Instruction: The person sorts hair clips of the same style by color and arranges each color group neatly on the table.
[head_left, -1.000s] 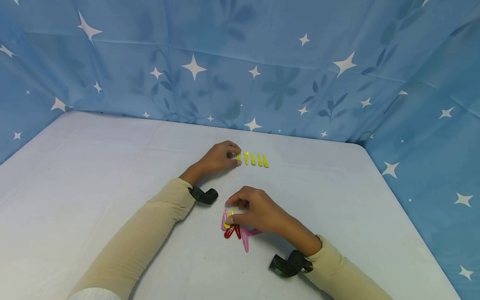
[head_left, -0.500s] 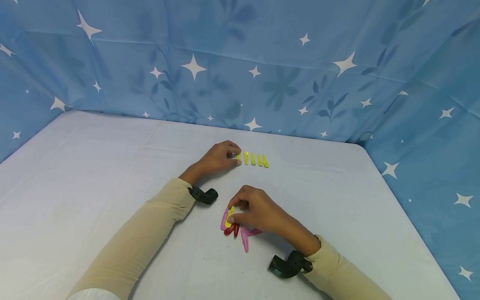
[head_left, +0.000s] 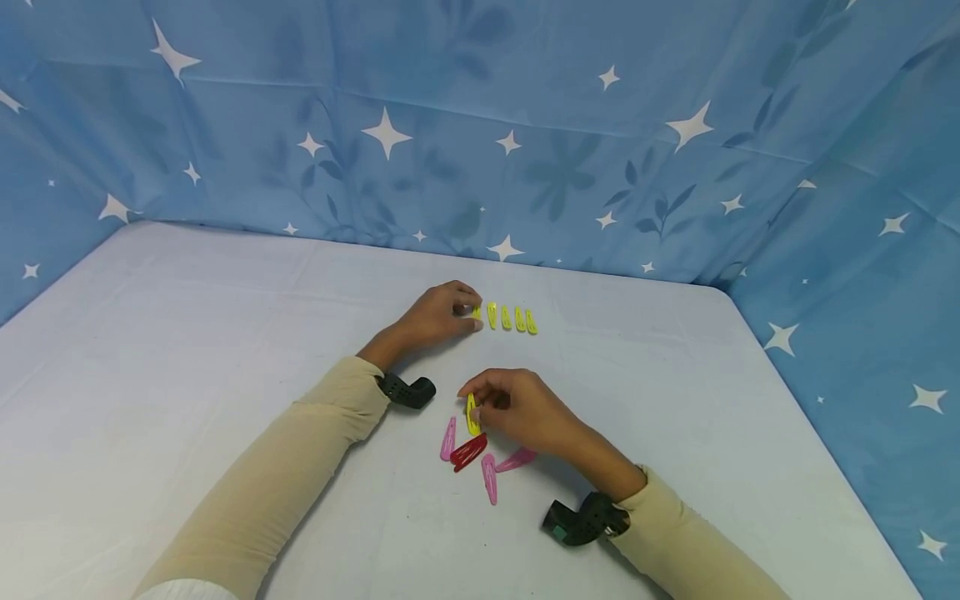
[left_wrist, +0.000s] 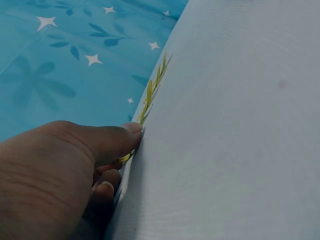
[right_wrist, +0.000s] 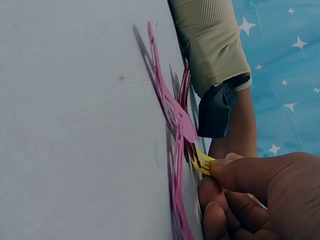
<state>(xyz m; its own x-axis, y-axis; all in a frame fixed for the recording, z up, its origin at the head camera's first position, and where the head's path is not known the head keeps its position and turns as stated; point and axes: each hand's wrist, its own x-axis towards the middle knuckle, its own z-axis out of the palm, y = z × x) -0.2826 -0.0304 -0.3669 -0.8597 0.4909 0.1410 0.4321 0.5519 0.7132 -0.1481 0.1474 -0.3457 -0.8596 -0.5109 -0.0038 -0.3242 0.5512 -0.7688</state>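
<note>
My left hand [head_left: 441, 315] pinches a yellow hair clip [left_wrist: 126, 157] at the left end of a row of several yellow hair clips [head_left: 506, 317] on the white table. Its thumb and fingers cover part of that clip. Nearer to me, my right hand [head_left: 525, 410] pinches another yellow hair clip [head_left: 472, 415] between thumb and fingers, just beyond a loose group of clips. Red hair clips [head_left: 468, 452] lie overlapping there. Around them are a pink hair clip [head_left: 448, 439] on the left, a second pink clip [head_left: 490, 479] in front and a third pink clip [head_left: 517, 459] under the right wrist.
The white-covered table [head_left: 360, 517] is bounded at the back and right by a blue curtain [head_left: 450, 167] with white stars. Each wrist wears a dark camera, the left one [head_left: 408, 391] and the right one [head_left: 581, 521].
My right hand has drawn the yellow hair clip away from the group, toward the back and slightly right. The red clips have shifted and now overlap. My left hand has stayed in place.
</note>
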